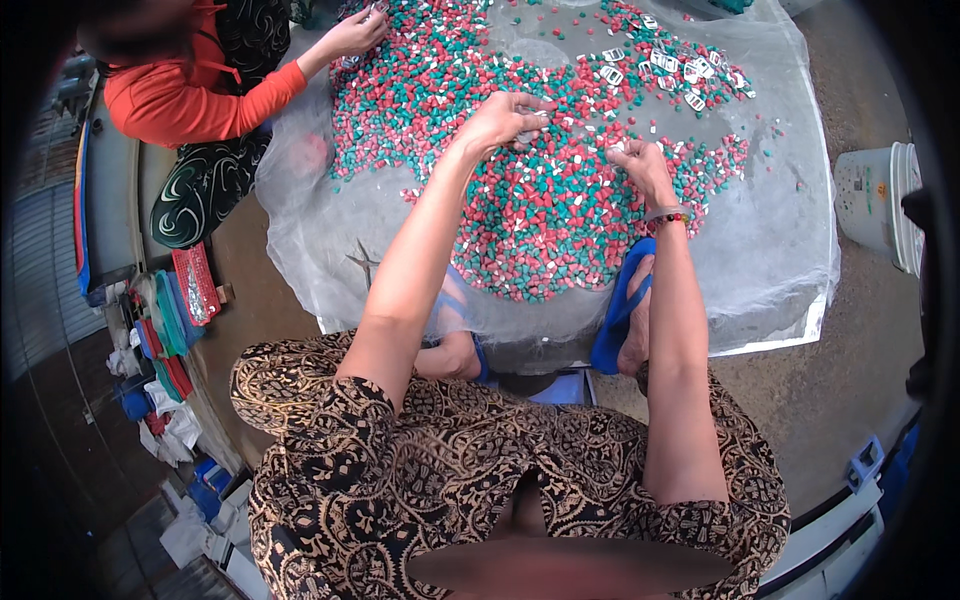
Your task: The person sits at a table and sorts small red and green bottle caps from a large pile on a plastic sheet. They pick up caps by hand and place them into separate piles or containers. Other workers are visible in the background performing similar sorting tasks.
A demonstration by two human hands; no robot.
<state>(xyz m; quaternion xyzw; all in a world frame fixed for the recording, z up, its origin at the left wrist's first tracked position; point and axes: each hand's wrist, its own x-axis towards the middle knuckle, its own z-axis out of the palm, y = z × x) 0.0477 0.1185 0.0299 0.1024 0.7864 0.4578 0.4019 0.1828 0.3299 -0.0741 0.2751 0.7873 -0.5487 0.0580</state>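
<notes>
the left hand [503,120] has its grip curled nearly closed around small whitish pieces [530,130]; i cannot tell what the bent-fingered right hand [648,170] holds. small rounded red, green and white pieces [545,225] spread beneath; light fingertip picking should avoid dragging neighbours.

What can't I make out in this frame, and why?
Head view:
Left hand: what its curled fingers hold, if anything; they cover it.
Right hand: anything at its fingertips; too small.
Small red, green and white pieces: how far they spread; cut off by the top edge.
Left foot: its toes, veiled by the cloudy translucent plastic sheet.
Grey metal tool: exact kind; too small.
</notes>
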